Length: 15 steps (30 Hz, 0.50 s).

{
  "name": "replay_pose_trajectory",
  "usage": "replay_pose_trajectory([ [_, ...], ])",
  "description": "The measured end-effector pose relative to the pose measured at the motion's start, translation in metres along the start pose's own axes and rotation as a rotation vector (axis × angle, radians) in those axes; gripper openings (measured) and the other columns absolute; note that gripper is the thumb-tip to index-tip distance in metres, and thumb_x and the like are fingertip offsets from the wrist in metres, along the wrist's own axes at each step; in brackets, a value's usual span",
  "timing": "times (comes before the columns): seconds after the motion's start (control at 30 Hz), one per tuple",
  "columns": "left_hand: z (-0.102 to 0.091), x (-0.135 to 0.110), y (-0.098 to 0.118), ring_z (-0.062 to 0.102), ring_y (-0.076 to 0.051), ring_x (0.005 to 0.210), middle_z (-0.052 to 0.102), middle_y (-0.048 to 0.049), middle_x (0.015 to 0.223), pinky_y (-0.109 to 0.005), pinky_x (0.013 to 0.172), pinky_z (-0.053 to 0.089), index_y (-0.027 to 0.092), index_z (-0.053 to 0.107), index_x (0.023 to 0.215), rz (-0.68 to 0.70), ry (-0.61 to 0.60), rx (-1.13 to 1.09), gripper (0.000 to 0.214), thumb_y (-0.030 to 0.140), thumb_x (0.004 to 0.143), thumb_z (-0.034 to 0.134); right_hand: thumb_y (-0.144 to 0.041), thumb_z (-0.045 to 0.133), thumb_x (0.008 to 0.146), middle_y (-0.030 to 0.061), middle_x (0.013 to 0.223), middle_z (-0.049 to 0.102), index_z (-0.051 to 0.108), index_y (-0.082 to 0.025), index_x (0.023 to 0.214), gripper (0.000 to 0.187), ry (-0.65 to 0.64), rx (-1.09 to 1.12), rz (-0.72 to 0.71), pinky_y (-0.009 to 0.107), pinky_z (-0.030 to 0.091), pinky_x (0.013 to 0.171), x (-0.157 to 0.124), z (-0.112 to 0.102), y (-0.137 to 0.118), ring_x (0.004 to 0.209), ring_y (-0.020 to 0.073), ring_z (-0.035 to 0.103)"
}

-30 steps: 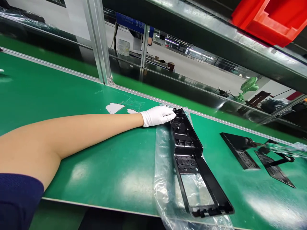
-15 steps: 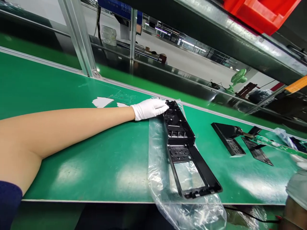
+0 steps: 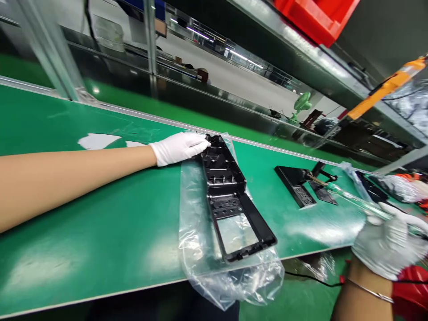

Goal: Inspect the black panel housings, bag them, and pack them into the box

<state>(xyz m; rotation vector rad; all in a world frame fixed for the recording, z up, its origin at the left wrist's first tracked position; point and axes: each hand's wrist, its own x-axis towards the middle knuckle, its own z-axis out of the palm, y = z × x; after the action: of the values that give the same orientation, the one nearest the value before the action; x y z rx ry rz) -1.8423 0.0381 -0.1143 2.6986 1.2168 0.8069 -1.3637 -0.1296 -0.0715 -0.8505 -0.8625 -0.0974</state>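
Note:
A long black plastic frame [image 3: 227, 191] lies on a clear plastic bag [image 3: 197, 240] on the green table [image 3: 100, 223], its near end at the table's front edge. My left hand [image 3: 177, 148], in a white glove, reaches out with its fingers stretched flat against the frame's far end. My right hand [image 3: 388, 245], also gloved and slightly blurred, is closed round the clear green handle of a screwdriver [image 3: 347, 196] at the lower right. The screwdriver's tip points toward the smaller black parts [image 3: 294, 183].
Part of the bag hangs over the table's front edge. White torn patches [image 3: 96, 141] mark the table near my left wrist. A metal post [image 3: 50, 49] stands at the back left. A shelf overhead carries a red bin [image 3: 314, 18]. More bagged items [image 3: 401, 187] lie far right.
My view has swung right and down. My right hand has come into view holding the screwdriver. My left hand stays on the frame's far end.

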Motion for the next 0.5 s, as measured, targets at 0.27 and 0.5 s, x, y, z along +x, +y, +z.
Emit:
replay_pose_trajectory([
  [0.27,0.008,-0.003,0.004,0.064,-0.022,0.118,0.072,-0.0032,0.125,-0.038,0.109,0.049,0.022,0.071,0.12,0.001,0.095,-0.122,0.069,0.065,0.102,0.02,-0.029,0.069,0.069,0.0076,0.076,0.069,0.061,-0.016,0.072,0.016,-0.209,-0.08,-0.161,0.025,0.047,0.044,0.027,-0.004,-0.014,0.039,0.0117,0.05],
  [0.5,0.013,-0.002,0.002,0.067,-0.016,0.113,0.073,-0.0042,0.124,-0.027,0.1,0.052,0.013,0.071,0.119,0.067,0.182,-0.137,0.082,0.068,0.101,0.014,-0.027,0.069,0.071,0.0068,0.064,0.064,0.068,-0.011,0.07,0.016,-0.243,-0.15,-0.216,0.021,0.042,0.04,0.029,0.003,-0.033,0.038,0.0096,0.047],
])
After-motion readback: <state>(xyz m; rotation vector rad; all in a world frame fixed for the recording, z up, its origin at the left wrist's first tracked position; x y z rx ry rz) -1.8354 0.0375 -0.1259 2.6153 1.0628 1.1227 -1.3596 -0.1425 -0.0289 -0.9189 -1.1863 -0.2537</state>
